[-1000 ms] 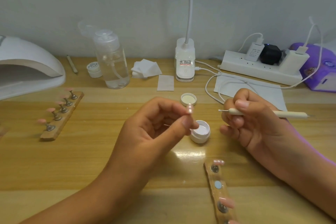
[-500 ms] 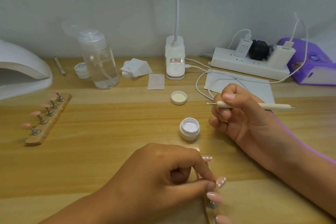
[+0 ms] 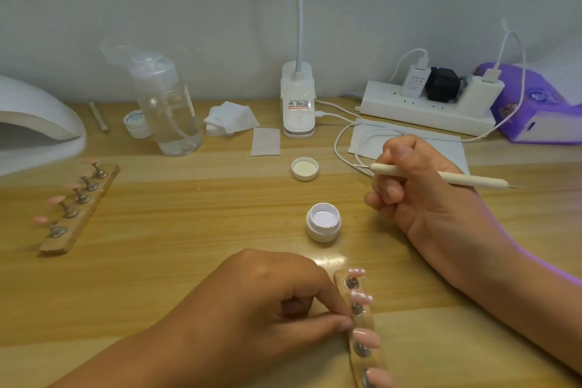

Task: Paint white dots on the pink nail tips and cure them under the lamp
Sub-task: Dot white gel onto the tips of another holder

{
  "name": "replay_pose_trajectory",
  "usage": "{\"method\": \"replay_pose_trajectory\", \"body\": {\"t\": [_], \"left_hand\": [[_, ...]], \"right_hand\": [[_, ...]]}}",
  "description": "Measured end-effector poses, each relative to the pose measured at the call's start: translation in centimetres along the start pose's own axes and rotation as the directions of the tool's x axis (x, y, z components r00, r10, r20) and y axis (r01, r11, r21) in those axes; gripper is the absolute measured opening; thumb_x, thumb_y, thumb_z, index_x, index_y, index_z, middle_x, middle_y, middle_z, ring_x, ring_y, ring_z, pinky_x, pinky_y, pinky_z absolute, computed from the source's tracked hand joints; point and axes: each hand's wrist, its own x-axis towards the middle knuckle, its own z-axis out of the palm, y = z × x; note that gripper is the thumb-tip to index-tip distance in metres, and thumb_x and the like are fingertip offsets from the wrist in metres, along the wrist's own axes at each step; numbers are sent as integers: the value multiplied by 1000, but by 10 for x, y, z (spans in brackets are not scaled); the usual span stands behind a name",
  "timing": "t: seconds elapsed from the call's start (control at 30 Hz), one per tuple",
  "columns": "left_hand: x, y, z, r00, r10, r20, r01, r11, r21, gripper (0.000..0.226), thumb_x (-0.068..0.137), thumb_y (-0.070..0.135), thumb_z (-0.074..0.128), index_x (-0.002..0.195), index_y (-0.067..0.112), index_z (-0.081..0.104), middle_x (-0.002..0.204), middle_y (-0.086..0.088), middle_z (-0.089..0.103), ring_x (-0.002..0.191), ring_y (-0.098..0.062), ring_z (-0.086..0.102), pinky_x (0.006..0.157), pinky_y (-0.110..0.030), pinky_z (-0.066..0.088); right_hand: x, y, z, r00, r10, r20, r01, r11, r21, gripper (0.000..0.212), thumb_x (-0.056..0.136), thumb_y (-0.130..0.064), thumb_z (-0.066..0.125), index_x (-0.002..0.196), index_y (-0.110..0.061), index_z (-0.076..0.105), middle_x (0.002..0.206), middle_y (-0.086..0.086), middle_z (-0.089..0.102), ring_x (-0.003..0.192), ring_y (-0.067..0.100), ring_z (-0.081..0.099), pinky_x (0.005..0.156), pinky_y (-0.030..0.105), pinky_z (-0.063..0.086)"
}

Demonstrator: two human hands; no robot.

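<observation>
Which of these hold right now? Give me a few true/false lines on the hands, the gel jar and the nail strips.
1. The right hand holds the dotting tool. True.
2. The gel jar is capped. False: it is open; its lid lies apart from it.
3. The left hand pinches at the near nail strip. True.
4. Every tip on that strip is dotted. False: the two farthest tips are; the third tip is plain pink.
5. The far nail strip sits inside the curing lamp. False: it lies on the table before it.

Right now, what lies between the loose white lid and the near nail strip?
Head view: only the open white jar stands between lid and strip.
</observation>
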Motion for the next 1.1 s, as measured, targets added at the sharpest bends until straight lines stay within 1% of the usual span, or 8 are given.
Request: {"method": "replay_pose_trajectory", "body": {"t": [0.27, 0.4, 0.57, 0.7, 0.8, 0.9, 1.0, 1.1], "left_hand": [[-1, 4, 2, 992, 102, 77, -108, 992, 70, 15, 87, 40, 68, 98, 35, 76, 61, 10, 42, 55, 12, 34, 54, -4, 29], [-1, 5, 5, 988, 155, -16, -150, 975, 164, 14, 89, 41, 66, 83, 34, 75, 63, 10, 39, 59, 11, 34, 59, -1, 21], [-2, 6, 7, 966, 251, -55, -226, 930, 290, 15, 90, 40, 64, 80, 33, 73, 76, 13, 22, 64, -2, 24, 52, -12, 25], [-1, 8, 8, 946, 298, -128, -242, 911, 333, 20, 91, 37, 61, 78, 30, 73, 78, 12, 22, 66, -4, 23, 58, -10, 22], [0, 9, 4, 950, 216, -227, -174, 966, 190, 12, 88, 33, 68, 82, 26, 76, 68, 10, 29, 57, 4, 33, 61, -3, 24], [1, 10, -4, 958, -61, -278, -12, 967, -255, 9, 83, 33, 70, 85, 25, 74, 60, 6, 55, 52, -2, 47, 52, -13, 36], [9, 3, -8, 883, -416, -216, 158, 698, -699, 8, 78, 31, 76, 85, 27, 74, 76, 0, 73, 61, -8, 64, 55, -15, 46], [16, -6, -12, 828, -543, -140, 236, 564, -791, 9, 74, 26, 80, 82, 29, 77, 78, -2, 75, 69, -8, 68, 59, -13, 49]], "right_hand": [[-5, 3, -7, 968, -241, 63, 246, 885, -395, 19, 82, -29, 68, 101, -31, 71, 104, -8, 69, 90, 7, 61, 78, 18, 50], [-7, 1, -2, 903, -391, 177, 419, 713, -562, 17, 90, -22, 57, 103, -25, 68, 99, -5, 65, 95, 15, 60, 83, 19, 45], [-9, 5, 1, 906, -366, 211, 421, 733, -535, 20, 90, -10, 56, 98, -27, 61, 91, -12, 63, 81, 11, 60, 76, 18, 48], [-9, 5, 2, 928, -297, 227, 373, 702, -606, 10, 90, -31, 55, 97, -33, 62, 88, -13, 63, 84, 16, 60, 76, 18, 47], [-8, 5, 2, 932, -256, 256, 362, 683, -635, 11, 91, -33, 54, 97, -30, 63, 87, -11, 62, 85, 18, 58, 77, 17, 46], [-9, 6, 2, 931, -250, 267, 365, 678, -638, 8, 92, -25, 56, 95, -28, 63, 88, -10, 62, 84, 18, 58, 76, 16, 45], [-8, 6, 3, 927, -231, 295, 373, 643, -669, 7, 92, -33, 55, 94, -30, 61, 90, -11, 61, 84, 20, 57, 73, 18, 46], [-8, 6, 3, 925, -218, 313, 379, 619, -688, 14, 90, -39, 50, 94, -31, 61, 91, -13, 61, 85, 18, 56, 72, 16, 44]]}}
